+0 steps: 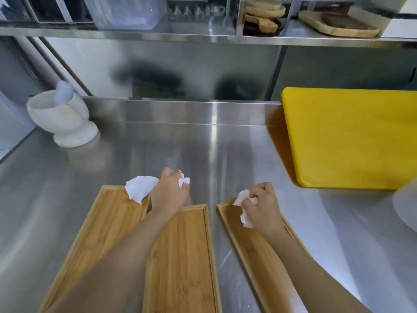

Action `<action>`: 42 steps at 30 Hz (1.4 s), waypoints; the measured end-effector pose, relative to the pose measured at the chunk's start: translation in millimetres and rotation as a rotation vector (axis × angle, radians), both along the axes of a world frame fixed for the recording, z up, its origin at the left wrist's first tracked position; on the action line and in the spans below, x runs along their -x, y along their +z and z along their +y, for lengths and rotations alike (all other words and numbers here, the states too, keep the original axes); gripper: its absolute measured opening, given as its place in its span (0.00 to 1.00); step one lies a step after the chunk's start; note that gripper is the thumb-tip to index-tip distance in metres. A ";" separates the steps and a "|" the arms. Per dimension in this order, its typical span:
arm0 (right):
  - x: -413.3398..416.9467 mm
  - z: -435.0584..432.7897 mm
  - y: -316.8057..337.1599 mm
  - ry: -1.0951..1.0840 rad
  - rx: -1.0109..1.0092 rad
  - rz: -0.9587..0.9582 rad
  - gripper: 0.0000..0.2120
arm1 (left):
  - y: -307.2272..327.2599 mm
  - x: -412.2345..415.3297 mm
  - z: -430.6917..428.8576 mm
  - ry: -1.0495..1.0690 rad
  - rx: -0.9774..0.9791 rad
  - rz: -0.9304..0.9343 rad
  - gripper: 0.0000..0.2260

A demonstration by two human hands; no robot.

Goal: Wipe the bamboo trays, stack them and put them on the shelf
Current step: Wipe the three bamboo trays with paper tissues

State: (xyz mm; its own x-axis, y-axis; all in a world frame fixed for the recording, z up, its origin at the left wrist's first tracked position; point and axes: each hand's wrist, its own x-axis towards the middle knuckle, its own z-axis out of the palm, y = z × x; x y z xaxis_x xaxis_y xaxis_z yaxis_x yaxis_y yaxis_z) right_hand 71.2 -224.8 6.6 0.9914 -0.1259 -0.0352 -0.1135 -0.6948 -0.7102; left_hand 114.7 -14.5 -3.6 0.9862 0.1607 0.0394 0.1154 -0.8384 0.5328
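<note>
Three shallow rectangular bamboo trays with low raised rims, flat and unstacked on the steel counter, long sides roughly parallel.
- Left tray (99, 224): under and left of the left forearm, far corner beneath a wad of tissue.
- Middle tray (182, 256): just right of the left forearm, touching or slightly overlapping the left tray; which, unclear.
- Right tray (255, 247): under the right hand and forearm, apart from the middle tray by a strip of bare counter.

Handling, as judged: light, stiff, thin-walled; smooth underside likely to skate on polished steel under a wiping stroke, so best steadied by one hand. Best hold at the long rims, thumb inside, fingers under; for the stack, both short ends.

Left hand (170, 193): closed on crumpled white paper tissue (141, 187), past the far ends of the left and middle trays, tissue trailing out both sides of the fist.
Right hand (261, 206): closed on a second crumpled white tissue (244, 207), at the far end of the right tray.

Brushed stainless-steel counter (158, 150): beneath everything.
White stone mortar with pestle (61, 116): well beyond and left of the left hand.
Thick yellow plastic cutting board (352, 138): beyond and right of the right hand.
Steel shelf (203, 33): above and beyond both hands, bearing wooden boards and clear containers; presumed destination.
</note>
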 end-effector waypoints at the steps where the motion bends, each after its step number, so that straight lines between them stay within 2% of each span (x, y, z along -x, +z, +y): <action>1: -4.2 4.9 3.3 -0.038 -0.029 -0.002 0.06 | 4.7 0.3 8.0 0.027 0.002 -0.016 0.10; 4: -11.4 23.0 16.8 -0.068 -0.145 -0.005 0.04 | 17.4 3.0 32.4 0.126 -0.014 -0.052 0.08; 7: -12.0 40.3 24.0 0.004 -0.284 0.060 0.05 | 22.3 4.4 59.2 0.183 0.060 -0.025 0.08; 13: -19.5 64.4 10.9 0.016 -0.189 0.079 0.05 | 5.0 2.4 93.2 0.104 0.066 0.237 0.24; 15: -19.4 68.2 12.1 0.033 -0.170 0.100 0.04 | -5.2 2.3 99.3 0.043 0.063 0.312 0.24; 17: -20.2 69.2 10.7 0.042 -0.150 0.119 0.05 | -12.0 4.5 102.5 -0.057 -0.020 0.369 0.22; 21: -20.6 69.0 11.6 0.021 -0.165 0.130 0.07 | -12.4 14.2 97.4 -0.124 -0.142 0.263 0.18; 30: -8.6 67.7 30.8 -0.084 -0.238 0.025 0.07 | 24.7 37.0 99.6 -0.156 0.046 0.168 0.10; 34: 11.8 60.9 38.2 -0.125 -0.267 -0.040 0.06 | 34.2 51.6 82.0 -0.207 0.029 0.121 0.14; 42: 59.1 37.1 29.3 -0.297 -0.348 -0.059 0.08 | 23.6 84.3 43.2 -0.351 0.036 0.093 0.10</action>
State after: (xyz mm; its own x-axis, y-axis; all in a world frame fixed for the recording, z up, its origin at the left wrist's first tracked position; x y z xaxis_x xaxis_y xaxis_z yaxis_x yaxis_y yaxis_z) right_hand 12.2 -187.6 35.9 0.9157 -0.3956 -0.0705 -0.2243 -0.3576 -0.9065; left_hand 30.3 28.7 20.0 0.9806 -0.1890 -0.0528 -0.1271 -0.8166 0.5631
